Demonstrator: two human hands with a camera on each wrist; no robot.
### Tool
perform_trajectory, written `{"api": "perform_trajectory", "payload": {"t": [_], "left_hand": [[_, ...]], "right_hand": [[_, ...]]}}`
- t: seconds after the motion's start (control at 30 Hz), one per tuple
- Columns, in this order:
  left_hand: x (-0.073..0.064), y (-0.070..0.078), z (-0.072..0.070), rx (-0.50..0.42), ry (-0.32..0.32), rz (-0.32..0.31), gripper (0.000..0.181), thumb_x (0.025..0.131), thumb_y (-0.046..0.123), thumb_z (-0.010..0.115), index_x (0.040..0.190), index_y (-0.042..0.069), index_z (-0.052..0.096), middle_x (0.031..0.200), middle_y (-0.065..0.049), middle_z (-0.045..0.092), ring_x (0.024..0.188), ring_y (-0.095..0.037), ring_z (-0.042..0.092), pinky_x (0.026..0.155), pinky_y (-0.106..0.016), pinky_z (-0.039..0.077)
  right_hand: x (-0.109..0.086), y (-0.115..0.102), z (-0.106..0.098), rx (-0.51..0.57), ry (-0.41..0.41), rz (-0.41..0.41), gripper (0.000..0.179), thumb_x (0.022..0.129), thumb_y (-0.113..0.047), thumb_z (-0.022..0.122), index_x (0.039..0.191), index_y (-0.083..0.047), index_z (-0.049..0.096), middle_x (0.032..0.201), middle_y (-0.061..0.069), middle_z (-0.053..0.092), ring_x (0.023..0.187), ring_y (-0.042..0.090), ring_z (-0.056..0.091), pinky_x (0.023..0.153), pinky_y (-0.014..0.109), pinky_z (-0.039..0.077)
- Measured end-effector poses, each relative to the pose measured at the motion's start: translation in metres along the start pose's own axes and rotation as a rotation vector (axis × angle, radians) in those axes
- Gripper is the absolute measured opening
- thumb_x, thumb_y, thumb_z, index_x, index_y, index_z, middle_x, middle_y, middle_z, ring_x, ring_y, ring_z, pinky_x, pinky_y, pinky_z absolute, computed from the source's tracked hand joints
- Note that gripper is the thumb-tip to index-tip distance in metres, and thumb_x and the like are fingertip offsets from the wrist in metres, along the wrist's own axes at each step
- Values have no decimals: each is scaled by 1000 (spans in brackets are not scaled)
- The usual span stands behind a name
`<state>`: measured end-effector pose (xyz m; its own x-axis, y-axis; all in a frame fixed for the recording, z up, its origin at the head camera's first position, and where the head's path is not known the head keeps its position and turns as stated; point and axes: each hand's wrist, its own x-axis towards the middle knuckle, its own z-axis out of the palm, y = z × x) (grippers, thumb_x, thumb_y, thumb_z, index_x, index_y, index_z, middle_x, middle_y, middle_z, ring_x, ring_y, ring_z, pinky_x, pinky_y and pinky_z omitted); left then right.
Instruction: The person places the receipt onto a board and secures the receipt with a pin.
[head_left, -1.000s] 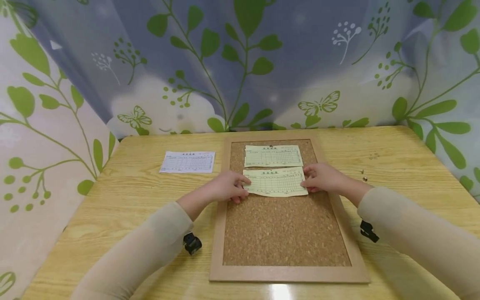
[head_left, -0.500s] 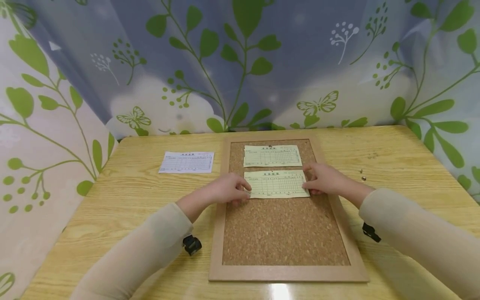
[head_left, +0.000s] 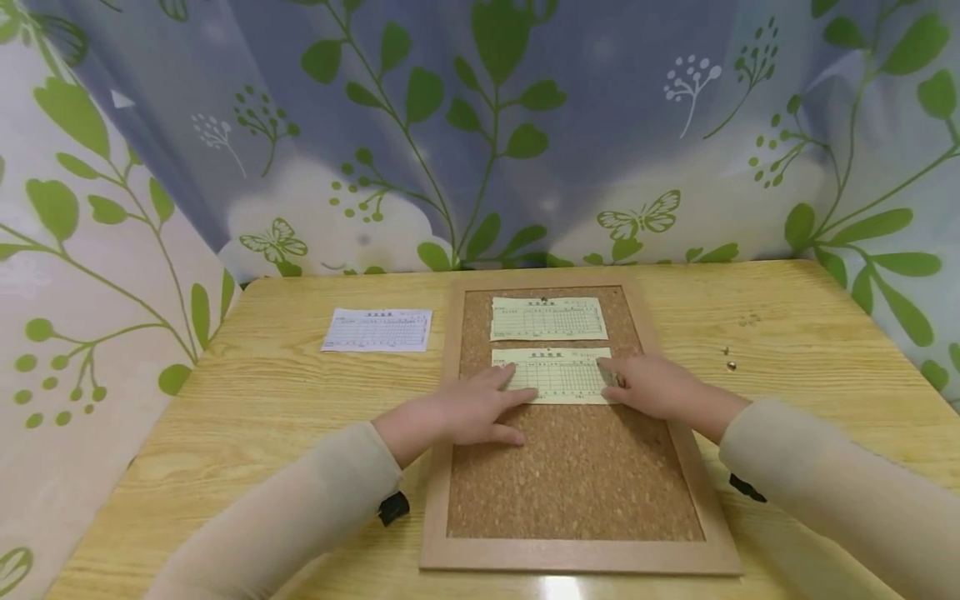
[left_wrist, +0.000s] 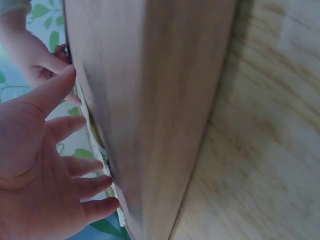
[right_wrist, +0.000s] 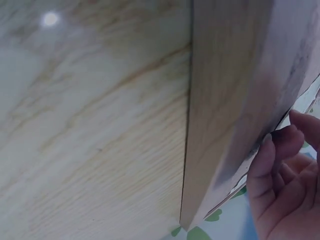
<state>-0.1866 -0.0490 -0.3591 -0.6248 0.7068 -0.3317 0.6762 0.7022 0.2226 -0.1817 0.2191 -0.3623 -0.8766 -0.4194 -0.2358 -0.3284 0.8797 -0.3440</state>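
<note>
While both hands bear on the lower yellow slip point(head_left: 562, 379), the step in hand looks like smoothing and squaring it on the cork board point(head_left: 570, 475). The left grip point(head_left: 472, 408) is spread wide, fingers nearly straight and laid over the slip's left end, its thumb on bare cork; it clutches nothing. The right grip point(head_left: 654, 383) has index finger and thumb apart at the opposite end, its other fingers bent; whether it pinches the edge, I cannot tell. The next move probably calls for light, even pressure, so the paper does not skew when either grip lifts.

The slip is thin, rectangular and printed with a ruled grid. Just beyond the grips lies a matching upper slip point(head_left: 549, 320), a dark pin-like spot at its top. The cork is grainy and speckled, inside a smooth, pale wooden frame point(head_left: 577, 552). Beyond the left grip, a whitish slip point(head_left: 378, 331) lies on the wood-grained worktop point(head_left: 247, 400); right of the right grip sit small metal pieces point(head_left: 731, 366).
</note>
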Motion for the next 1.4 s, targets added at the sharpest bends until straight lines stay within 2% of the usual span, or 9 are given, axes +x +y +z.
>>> {"api": "perform_trajectory", "payload": {"t": [0.1, 0.2, 0.3, 0.6, 0.67, 0.83, 1.03, 1.23, 1.4], "left_hand": [[-1, 1, 1, 9, -19, -17, 67, 90, 53, 50, 148, 26, 28, 154, -15, 6, 139, -35, 9, 108, -52, 16], [-3, 0, 1, 30, -25, -19, 66, 91, 53, 49, 148, 27, 28, 155, -13, 6, 140, -33, 9, 108, -52, 16], [-4, -1, 1, 33, -25, -17, 66, 91, 53, 48, 148, 27, 27, 155, -13, 5, 140, -33, 9, 108, -53, 16], [-3, 0, -1, 91, -87, -51, 66, 92, 55, 44, 149, 33, 18, 155, -10, 0, 141, -29, 6, 108, -53, 18], [-2, 0, -1, 103, -98, -51, 66, 92, 55, 43, 149, 34, 17, 155, -9, 0, 141, -29, 5, 108, -53, 18], [0, 4, 0, 125, -114, -52, 66, 92, 55, 43, 149, 35, 16, 155, -10, 0, 141, -28, 6, 109, -53, 13], [1, 5, -2, 151, -109, -27, 67, 92, 52, 46, 149, 29, 20, 156, -7, 4, 141, -26, 8, 111, -50, 11], [1, 4, -4, 124, -93, 8, 67, 93, 49, 50, 149, 24, 24, 155, -4, 8, 141, -23, 11, 110, -48, 13], [3, 7, -6, 119, -80, 16, 66, 91, 48, 53, 148, 24, 29, 155, -6, 11, 140, -23, 14, 110, -48, 16]], "right_hand": [[0, -3, 0, -42, -7, 4, 56, 94, -25, 56, 138, 6, 39, 66, 3, 57, 55, 12, 47, 58, 32, 42], [0, -7, -1, -81, -5, 0, 56, 94, -25, 56, 138, 6, 39, 92, 17, 66, 72, 22, 62, 67, 39, 49], [1, -9, -2, -125, -2, -10, 56, 94, -25, 56, 137, 7, 40, 118, 23, 59, 94, 31, 63, 76, 43, 49], [-1, -8, -3, -112, -12, 22, 56, 95, -27, 55, 138, 5, 39, 126, 24, 53, 108, 36, 56, 82, 48, 47], [-3, -6, -4, -104, -14, 32, 56, 95, -27, 55, 138, 5, 40, 121, 22, 57, 103, 35, 58, 79, 47, 48], [-8, 3, -5, -82, 0, 50, 54, 94, -27, 56, 134, 7, 44, 84, 5, 61, 66, 17, 54, 59, 36, 44], [-18, 20, -9, -22, 46, 63, 51, 93, -27, 57, 130, 8, 48, 71, 0, 58, 56, 13, 49, 54, 34, 41], [-30, 42, -15, 34, 89, 77, 52, 93, -26, 57, 127, 11, 47, 83, 9, 61, 62, 14, 52, 53, 33, 42], [-42, 64, -20, 36, 151, 99, 48, 92, -18, 58, 125, 15, 47, 97, 22, 61, 75, 28, 59, 59, 38, 48]]}}
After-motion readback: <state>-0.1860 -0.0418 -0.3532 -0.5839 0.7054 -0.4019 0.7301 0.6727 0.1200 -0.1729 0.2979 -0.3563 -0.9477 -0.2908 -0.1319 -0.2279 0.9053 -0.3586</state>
